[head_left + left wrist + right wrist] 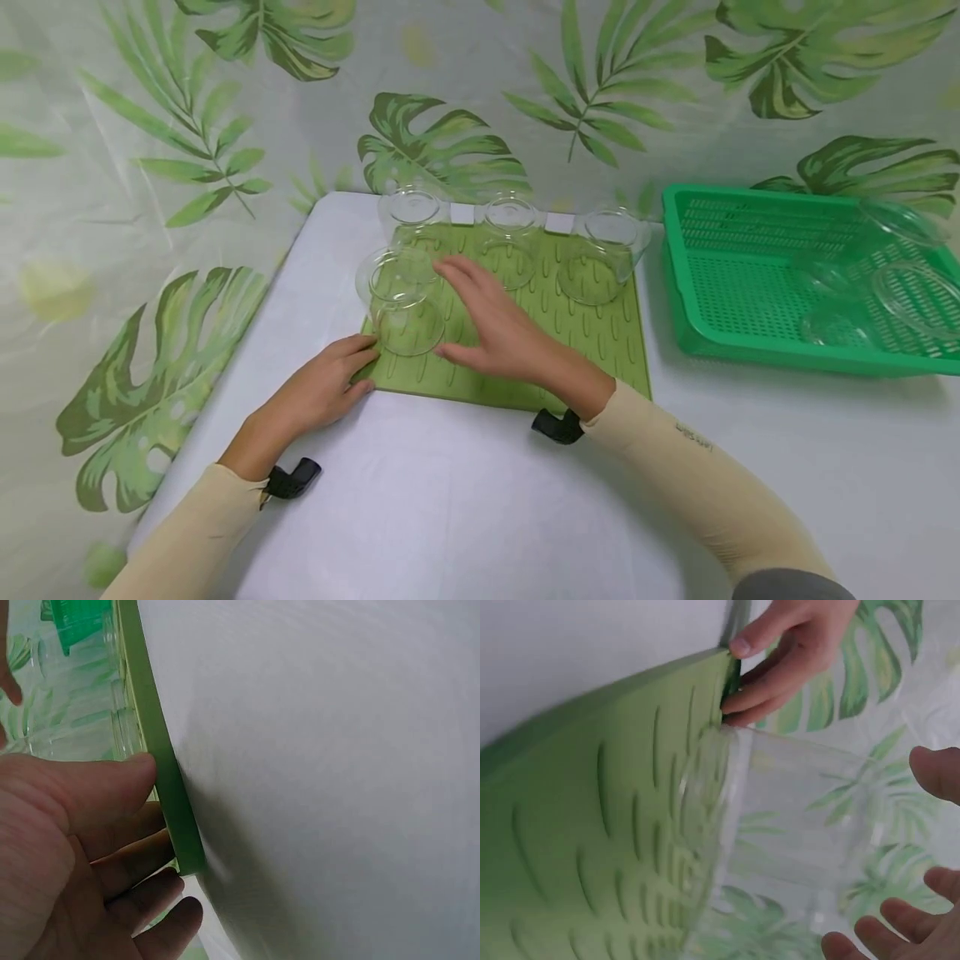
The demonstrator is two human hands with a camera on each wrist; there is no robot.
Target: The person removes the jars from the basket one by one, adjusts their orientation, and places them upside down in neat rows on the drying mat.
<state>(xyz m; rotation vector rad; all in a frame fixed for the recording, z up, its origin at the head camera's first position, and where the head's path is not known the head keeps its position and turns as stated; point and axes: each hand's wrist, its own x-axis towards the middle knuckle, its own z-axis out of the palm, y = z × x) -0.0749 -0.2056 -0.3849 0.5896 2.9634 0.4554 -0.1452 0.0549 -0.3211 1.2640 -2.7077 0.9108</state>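
The white worktop (405, 500) carries a green basket (750, 346) at its right, with clear basket glasses (836, 327) in the right part. Left of it lies the green mat (480, 390). The left hand (324, 383) holds the mat's near left corner between thumb and fingers. The right hand (495, 321) is wide open, thumb well apart from the fingers, holding nothing, just beside the front glass (405, 315) at the mat's left. Three back glasses (510, 243) stand in a row along the mat's far side.

Four clear glasses (405, 304) stand on a ridged green mat (461, 383)
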